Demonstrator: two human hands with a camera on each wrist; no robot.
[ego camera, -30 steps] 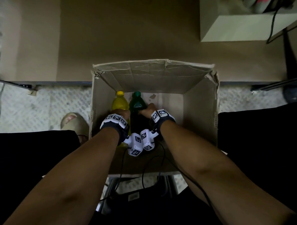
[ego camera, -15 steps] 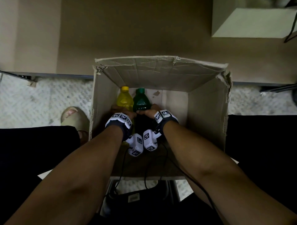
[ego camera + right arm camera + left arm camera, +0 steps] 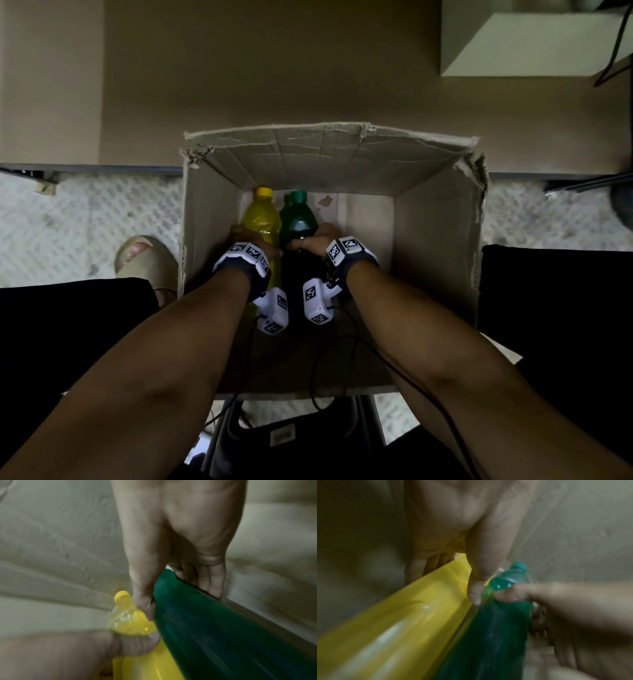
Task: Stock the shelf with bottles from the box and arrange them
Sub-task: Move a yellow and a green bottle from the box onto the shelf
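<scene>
Inside the open cardboard box two bottles stand side by side near its far left corner. My left hand grips the yellow bottle round its body, thumb and fingers wrapped on it. My right hand grips the green bottle the same way, seen close in the right wrist view. Both caps point up and away from me. The thumbs meet between the bottles. The lower parts of both bottles are hidden behind my wrists.
The box sits on a pale patterned floor against a tan wall. A foot in a beige sandal is left of the box. A white block hangs at upper right. Cables trail from my wrists.
Both hands have risen a little with the bottles, whose caps and shoulders now show higher in the box. The head view has shifted, with the box nearer the right.
</scene>
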